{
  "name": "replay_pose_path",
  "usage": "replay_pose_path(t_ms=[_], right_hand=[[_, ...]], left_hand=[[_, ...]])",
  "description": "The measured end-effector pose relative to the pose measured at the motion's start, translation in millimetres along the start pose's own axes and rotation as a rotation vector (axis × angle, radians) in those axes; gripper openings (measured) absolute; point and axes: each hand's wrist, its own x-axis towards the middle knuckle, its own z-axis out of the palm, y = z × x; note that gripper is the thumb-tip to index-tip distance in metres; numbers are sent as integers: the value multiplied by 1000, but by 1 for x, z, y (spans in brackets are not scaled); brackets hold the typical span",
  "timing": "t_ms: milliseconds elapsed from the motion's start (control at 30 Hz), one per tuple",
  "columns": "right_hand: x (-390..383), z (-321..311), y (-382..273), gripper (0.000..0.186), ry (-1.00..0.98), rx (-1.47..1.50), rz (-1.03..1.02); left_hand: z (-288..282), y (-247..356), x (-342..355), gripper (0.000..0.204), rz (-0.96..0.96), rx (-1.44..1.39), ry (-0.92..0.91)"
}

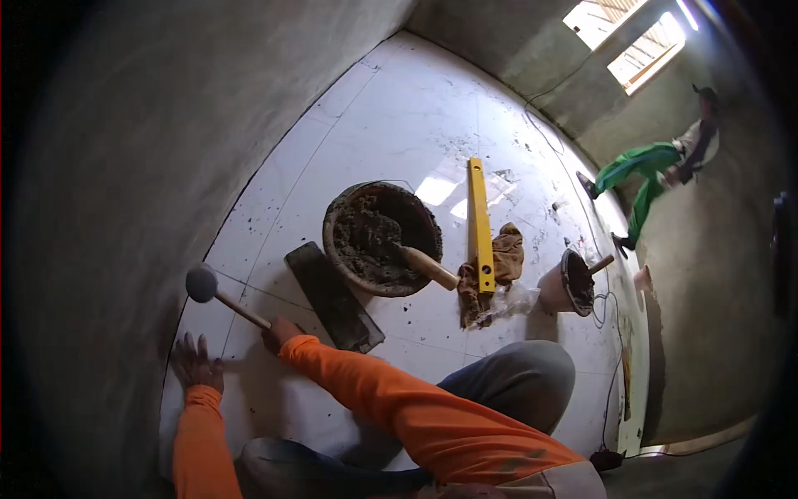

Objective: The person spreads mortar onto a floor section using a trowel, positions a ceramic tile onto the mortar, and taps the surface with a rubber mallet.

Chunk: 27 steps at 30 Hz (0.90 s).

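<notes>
A rubber mallet (202,284) with a dark grey head and wooden handle is gripped in my right hand (283,333). Its head hangs over the white floor tiles (307,179), close to the left wall. My left hand (198,364) lies flat on a tile near that wall, fingers spread. Beyond my right hand is a long dark block (334,299), seemingly a float or board, lying beside a round bucket (334,264) of wet mortar (362,233). A wooden-handled tool (431,268) leans in the mortar; its working end is buried.
A yellow spirit level (479,216) rests on a brown cloth (508,252) with clear plastic beside it. Farther right stands a smaller bucket (559,289) holding a handled tool. A cable (597,241) runs along the right side. Another person (657,166) in green trousers is by the far right wall.
</notes>
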Motion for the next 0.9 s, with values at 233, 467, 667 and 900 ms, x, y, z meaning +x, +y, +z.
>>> replay_pose_path(t_ms=[233,467,667,900], right_hand=[[4,-19,-6,27,65,30,5],[16,-9,4,23,15,-145,-68],[35,19,7,20,60,-171,-291],[51,34,15,20,67,119,-25]], left_hand=[[27,-12,0,67,27,14,131],[13,-9,20,70,14,-88,7],[33,-10,51,69,-105,-52,-38],[-5,6,42,68,-78,89,-79]])
